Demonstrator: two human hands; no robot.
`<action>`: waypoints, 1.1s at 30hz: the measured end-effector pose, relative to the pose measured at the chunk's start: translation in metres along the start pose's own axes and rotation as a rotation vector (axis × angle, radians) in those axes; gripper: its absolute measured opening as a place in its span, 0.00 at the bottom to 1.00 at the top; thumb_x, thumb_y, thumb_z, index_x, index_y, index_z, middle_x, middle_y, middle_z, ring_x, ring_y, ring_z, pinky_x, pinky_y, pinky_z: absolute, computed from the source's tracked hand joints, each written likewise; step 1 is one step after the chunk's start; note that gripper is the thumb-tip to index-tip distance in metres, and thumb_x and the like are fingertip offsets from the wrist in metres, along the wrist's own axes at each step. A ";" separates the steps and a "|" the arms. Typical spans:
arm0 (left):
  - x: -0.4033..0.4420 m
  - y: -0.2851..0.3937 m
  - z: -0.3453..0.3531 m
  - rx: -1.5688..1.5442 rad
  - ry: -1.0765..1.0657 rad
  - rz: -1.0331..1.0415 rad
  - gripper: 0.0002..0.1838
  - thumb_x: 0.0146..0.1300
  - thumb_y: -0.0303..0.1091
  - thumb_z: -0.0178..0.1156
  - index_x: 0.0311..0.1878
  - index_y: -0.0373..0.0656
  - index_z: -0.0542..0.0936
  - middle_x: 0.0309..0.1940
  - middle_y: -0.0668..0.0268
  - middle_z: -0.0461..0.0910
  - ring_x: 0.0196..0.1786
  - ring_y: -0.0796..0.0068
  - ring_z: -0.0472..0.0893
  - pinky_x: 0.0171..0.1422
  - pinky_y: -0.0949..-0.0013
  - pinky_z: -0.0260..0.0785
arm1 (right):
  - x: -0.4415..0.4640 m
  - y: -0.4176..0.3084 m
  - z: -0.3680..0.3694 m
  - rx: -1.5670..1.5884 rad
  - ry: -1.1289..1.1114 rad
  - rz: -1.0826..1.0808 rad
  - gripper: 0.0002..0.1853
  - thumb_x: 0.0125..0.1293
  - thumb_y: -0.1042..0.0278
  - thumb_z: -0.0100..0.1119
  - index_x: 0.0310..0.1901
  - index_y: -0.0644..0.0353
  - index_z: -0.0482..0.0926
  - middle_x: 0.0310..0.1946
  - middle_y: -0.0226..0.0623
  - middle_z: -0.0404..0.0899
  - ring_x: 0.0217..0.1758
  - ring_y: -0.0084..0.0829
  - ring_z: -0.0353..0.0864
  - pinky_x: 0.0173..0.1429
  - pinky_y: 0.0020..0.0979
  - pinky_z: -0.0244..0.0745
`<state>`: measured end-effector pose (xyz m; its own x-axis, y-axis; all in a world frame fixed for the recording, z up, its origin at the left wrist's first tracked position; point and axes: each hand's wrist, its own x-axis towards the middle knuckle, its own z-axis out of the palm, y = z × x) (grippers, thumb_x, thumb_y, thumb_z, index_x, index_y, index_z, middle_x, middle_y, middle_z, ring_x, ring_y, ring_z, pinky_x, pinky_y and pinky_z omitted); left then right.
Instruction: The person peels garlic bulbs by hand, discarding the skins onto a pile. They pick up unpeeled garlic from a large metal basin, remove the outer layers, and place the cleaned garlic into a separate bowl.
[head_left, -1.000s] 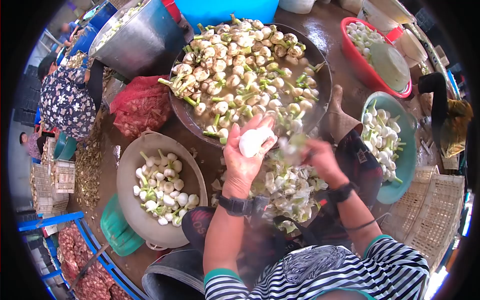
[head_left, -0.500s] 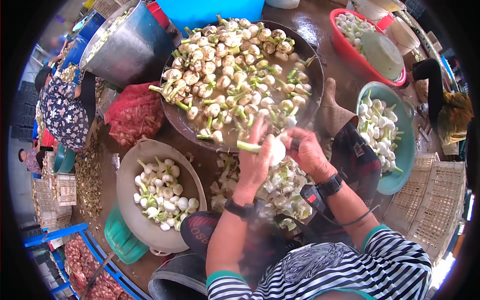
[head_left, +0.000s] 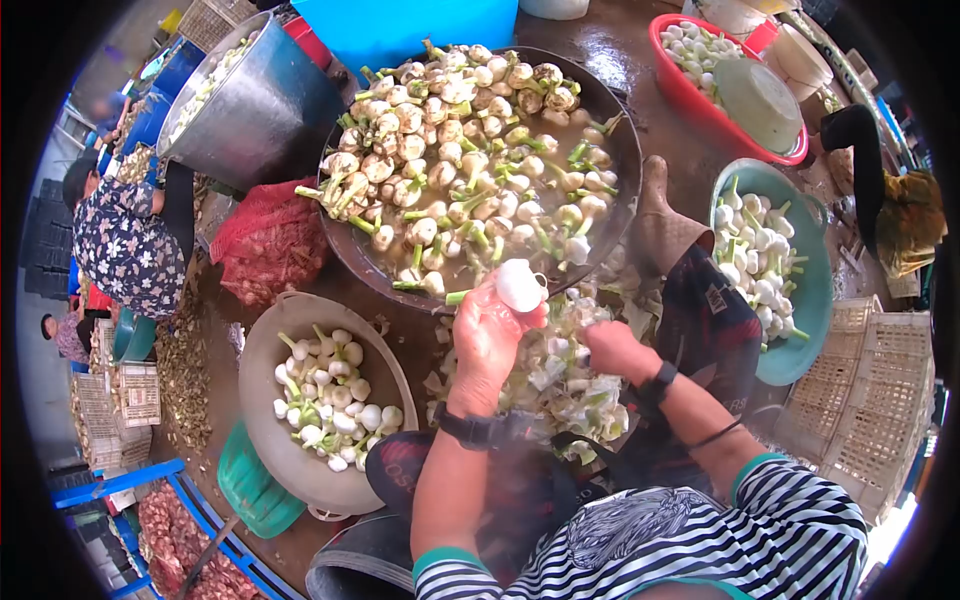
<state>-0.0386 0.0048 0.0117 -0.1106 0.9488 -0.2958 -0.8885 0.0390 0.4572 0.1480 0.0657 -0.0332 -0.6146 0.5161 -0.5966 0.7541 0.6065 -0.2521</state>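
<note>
A white peeled garlic bulb (head_left: 519, 287) with a short green stem rests in my left hand (head_left: 484, 338), its fingers curled around the underside. The hand is at the near rim of a wide dark pan (head_left: 345, 237) of murky water, heaped with unpeeled garlic bulbs (head_left: 410, 140). Lower and to the right, my right hand (head_left: 620, 350) is closed above a pile of stripped garlic skins (head_left: 560, 385). Its fingertips point down into the skins, and what they hold, if anything, I cannot make out.
On the left stands a grey basin (head_left: 262, 400) of peeled garlic; a teal basin (head_left: 815, 310) and a red basin (head_left: 665, 75) on the right hold more. A red mesh sack (head_left: 268, 250) and a metal tub (head_left: 250, 115) stand left. Another person (head_left: 130, 235) works at far left.
My right hand has drawn away from the bulb, down and right to the skins. My left hand has turned palm up with the garlic bulb and moved slightly left.
</note>
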 end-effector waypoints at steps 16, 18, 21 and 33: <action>-0.007 -0.002 -0.003 0.126 0.235 0.048 0.22 0.67 0.48 0.46 0.51 0.38 0.74 0.38 0.56 0.80 0.35 0.59 0.81 0.38 0.60 0.77 | 0.096 0.055 -0.110 0.736 0.567 -0.093 0.26 0.43 0.89 0.46 0.47 0.63 0.80 0.37 0.43 0.83 0.42 0.32 0.81 0.46 0.31 0.75; -0.005 0.000 -0.012 0.119 0.201 0.035 0.24 0.67 0.50 0.45 0.50 0.38 0.74 0.36 0.55 0.80 0.34 0.58 0.81 0.38 0.59 0.77 | 0.146 0.098 -0.118 0.347 0.617 -0.080 0.25 0.42 0.86 0.47 0.44 0.58 0.82 0.40 0.49 0.81 0.46 0.42 0.80 0.51 0.36 0.74; 0.004 0.002 -0.023 -0.037 0.142 0.002 0.28 0.67 0.55 0.45 0.54 0.38 0.73 0.38 0.53 0.80 0.39 0.54 0.81 0.40 0.58 0.77 | 0.198 0.134 -0.140 -0.013 0.534 -0.058 0.24 0.49 0.57 0.64 0.51 0.46 0.79 0.42 0.41 0.81 0.47 0.44 0.79 0.53 0.40 0.73; 0.019 0.007 -0.022 -0.071 0.258 0.006 0.31 0.68 0.57 0.42 0.60 0.38 0.68 0.51 0.49 0.75 0.49 0.52 0.79 0.45 0.56 0.77 | 0.236 0.143 -0.148 -0.107 0.418 0.122 0.15 0.53 0.72 0.53 0.43 0.53 0.81 0.44 0.43 0.80 0.51 0.43 0.76 0.52 0.42 0.70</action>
<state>-0.0566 0.0164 -0.0091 -0.2173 0.8375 -0.5014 -0.9156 0.0032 0.4020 0.0765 0.3635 -0.0971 -0.5805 0.7742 -0.2525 0.8118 0.5743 -0.1055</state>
